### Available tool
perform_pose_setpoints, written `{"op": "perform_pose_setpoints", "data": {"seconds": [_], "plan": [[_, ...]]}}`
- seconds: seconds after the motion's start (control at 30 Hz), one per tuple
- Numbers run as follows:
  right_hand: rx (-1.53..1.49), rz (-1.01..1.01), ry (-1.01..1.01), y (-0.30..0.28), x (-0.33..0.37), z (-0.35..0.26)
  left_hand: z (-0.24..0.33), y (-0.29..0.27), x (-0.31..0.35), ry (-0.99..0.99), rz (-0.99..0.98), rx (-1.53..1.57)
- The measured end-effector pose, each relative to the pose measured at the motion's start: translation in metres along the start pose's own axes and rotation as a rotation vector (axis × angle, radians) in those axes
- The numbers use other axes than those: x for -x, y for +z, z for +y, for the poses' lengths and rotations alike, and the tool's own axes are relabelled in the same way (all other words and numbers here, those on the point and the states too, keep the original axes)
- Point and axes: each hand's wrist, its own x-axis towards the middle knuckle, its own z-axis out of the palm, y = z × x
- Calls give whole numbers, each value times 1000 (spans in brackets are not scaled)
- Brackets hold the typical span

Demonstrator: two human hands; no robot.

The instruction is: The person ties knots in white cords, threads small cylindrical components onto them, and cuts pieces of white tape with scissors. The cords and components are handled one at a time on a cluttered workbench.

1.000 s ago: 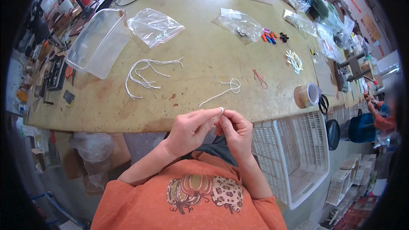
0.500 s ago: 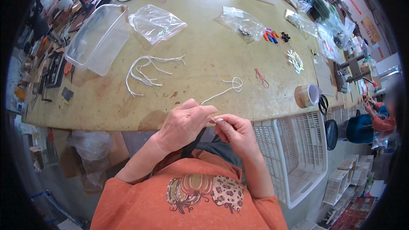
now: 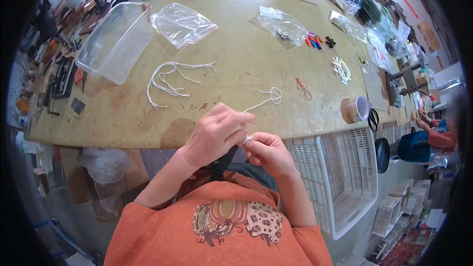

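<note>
Both hands are close together just over the table's near edge, working on a white cord [image 3: 275, 99]. Its far part lies on the table in a small loop, and its near part runs up to my fingers. My right hand [image 3: 272, 153] pinches the cord between thumb and forefinger, where a small white bend shows. Right beside it, my left hand [image 3: 215, 132] is closed with its fingertips on the cord, the forefinger smeared by motion. More white cords [image 3: 165, 88] lie in a loose bunch to the left. A red-and-white twisted cord [image 3: 304, 88] lies on the right.
A clear plastic bin [image 3: 116, 44] and a clear bag [image 3: 182, 24] stand left. Right are a bag of round parts [image 3: 281, 24], coloured pieces [image 3: 313, 40], white pieces [image 3: 341, 70], a tape roll [image 3: 355, 110] and scissors [image 3: 373, 119]. A white crate [image 3: 345, 182] is below the edge. A co-worker [image 3: 436, 130] sits far right.
My left hand has risen a little, its forefinger lifting. My right hand has shifted slightly left, and the white bend of cord has moved with it.
</note>
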Motion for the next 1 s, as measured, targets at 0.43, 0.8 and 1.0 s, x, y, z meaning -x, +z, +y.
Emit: {"op": "perform_pose_setpoints", "data": {"seconds": [0.43, 0.8, 1.0], "plan": [[207, 248, -317, 18, 0, 9, 23, 4, 19, -202, -31, -31], [569, 319, -498, 29, 4, 17, 22, 6, 16, -466, -16, 72], [561, 313, -410, 12, 14, 16, 6, 2, 9, -525, -45, 237]]}}
